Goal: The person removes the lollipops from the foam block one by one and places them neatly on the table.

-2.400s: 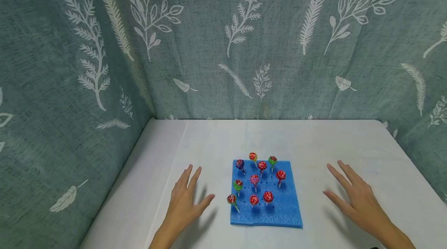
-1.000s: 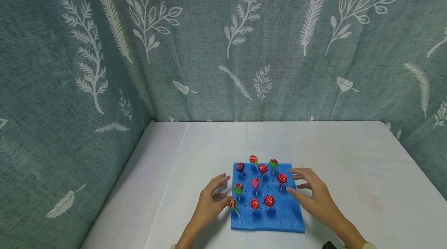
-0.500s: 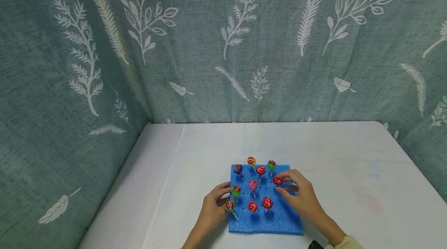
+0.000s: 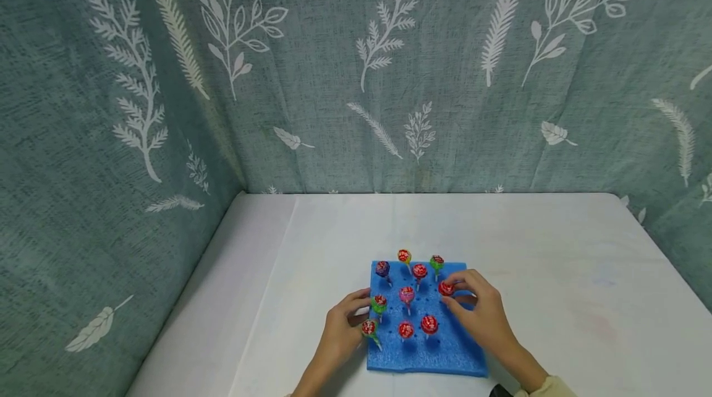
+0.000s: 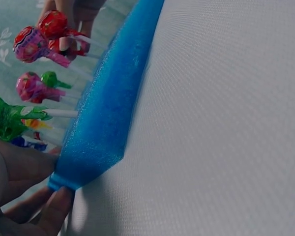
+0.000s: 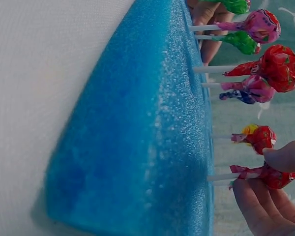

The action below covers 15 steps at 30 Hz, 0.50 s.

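A blue foam board [image 4: 450, 354] lies on the table with several wrapped lollipops standing in it by their sticks. My left hand [image 4: 339, 332] grips the board's left edge between thumb and fingers, close beside a green-and-red lollipop [image 4: 369, 328]. At the board's right side, my right hand [image 4: 483, 307] pinches the wrapped head of a red lollipop [image 6: 280, 178] between thumb and fingertips. That lollipop's white stick still meets the foam in the right wrist view. A larger red lollipop [image 4: 429, 324] and a pink one [image 4: 406, 295] stand left of the right hand.
The white table [image 4: 311, 230] extends around the board on all sides. A green curtain [image 4: 334, 75] with white leaf prints hangs behind it and along the left. At the bottom edge, a small black object [image 4: 500, 391] shows by the right sleeve.
Both hands have come inward from either side of the board. The left has taken hold of its left edge; the right has closed its fingertips on the red lollipop.
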Available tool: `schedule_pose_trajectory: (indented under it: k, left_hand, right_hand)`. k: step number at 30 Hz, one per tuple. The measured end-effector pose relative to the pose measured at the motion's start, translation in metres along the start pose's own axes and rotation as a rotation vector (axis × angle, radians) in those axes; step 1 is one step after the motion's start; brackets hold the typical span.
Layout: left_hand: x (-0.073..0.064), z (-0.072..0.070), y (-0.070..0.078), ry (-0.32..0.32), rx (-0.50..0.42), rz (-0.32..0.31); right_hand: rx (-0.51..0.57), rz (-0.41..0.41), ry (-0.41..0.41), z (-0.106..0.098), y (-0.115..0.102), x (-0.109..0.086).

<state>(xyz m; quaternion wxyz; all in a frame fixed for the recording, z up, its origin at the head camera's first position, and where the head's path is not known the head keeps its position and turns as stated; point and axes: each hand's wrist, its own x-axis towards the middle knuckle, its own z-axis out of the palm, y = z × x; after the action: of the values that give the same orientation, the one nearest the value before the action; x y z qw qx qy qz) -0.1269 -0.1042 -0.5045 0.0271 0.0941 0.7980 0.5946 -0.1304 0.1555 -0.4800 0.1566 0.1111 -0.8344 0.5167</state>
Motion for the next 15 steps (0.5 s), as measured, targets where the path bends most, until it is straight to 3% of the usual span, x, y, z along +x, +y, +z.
schedule_pose_trajectory:
  k: [9,15]
  left_hand:
    - [0.0,0.001,-0.001,0.009,0.002,0.013]
    - [-0.002,0.001,0.004,0.003,-0.01,0.0]
  right_hand:
    - [0.028,-0.042,0.046,-0.009,-0.007,0.001]
    - [0.056,-0.144,0.071,-0.021,-0.022,0.006]
